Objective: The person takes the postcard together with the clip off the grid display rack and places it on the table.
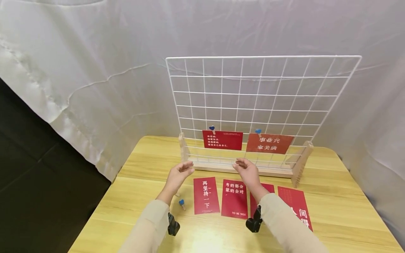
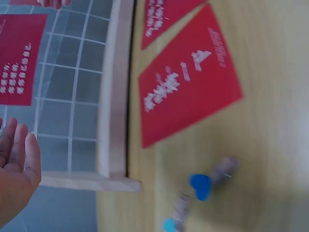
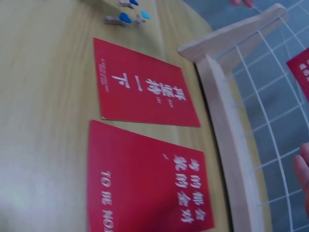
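Note:
My left hand hovers near the left foot of a white wire grid, its fingers loosely bent and holding nothing. The right hand, also holding nothing, is in front of the grid's lower middle. Two red cards hang on the lower grid: the left card under a dark blue heart clothespin, the right card under a lighter blue heart clothespin. In the left wrist view, relaxed fingers show beside the hanging card.
Several red cards lie in a row on the wooden table, including an upright-text card and a "TO BE NO.1" card. My right forearm partly covers the cards at right. Loose heart clothespins lie left of the row. Wooden feet support the grid.

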Demonstrator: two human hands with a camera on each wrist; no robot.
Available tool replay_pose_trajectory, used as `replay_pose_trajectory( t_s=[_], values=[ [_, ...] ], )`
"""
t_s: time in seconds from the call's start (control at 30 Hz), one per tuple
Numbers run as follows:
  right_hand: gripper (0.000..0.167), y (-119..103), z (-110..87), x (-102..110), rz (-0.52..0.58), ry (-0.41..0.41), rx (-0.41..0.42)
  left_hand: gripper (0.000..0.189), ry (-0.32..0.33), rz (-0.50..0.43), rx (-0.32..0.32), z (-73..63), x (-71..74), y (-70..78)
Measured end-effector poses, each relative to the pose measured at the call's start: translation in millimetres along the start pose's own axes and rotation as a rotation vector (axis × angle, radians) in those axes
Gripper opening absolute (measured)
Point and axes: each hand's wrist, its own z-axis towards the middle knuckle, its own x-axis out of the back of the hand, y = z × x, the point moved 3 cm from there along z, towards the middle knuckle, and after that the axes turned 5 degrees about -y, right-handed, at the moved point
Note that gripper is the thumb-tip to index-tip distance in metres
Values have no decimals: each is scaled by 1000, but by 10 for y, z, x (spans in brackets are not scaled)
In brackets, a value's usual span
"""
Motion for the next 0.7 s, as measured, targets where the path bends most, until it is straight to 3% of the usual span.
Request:
replay_pose_trajectory(
  t_s=[0.27,0.5,0.7],
  values=[
    [42,-99,111,149,-33,12,25,35,3,89,-87,235,-117,294],
    [44,-192,194,250,-53,5,30,40,-41,112,-173,287,-263,741],
    [46,-261,259,302,-55,14,50,43,-23,174,-213,553,-311,827]
  ],
)
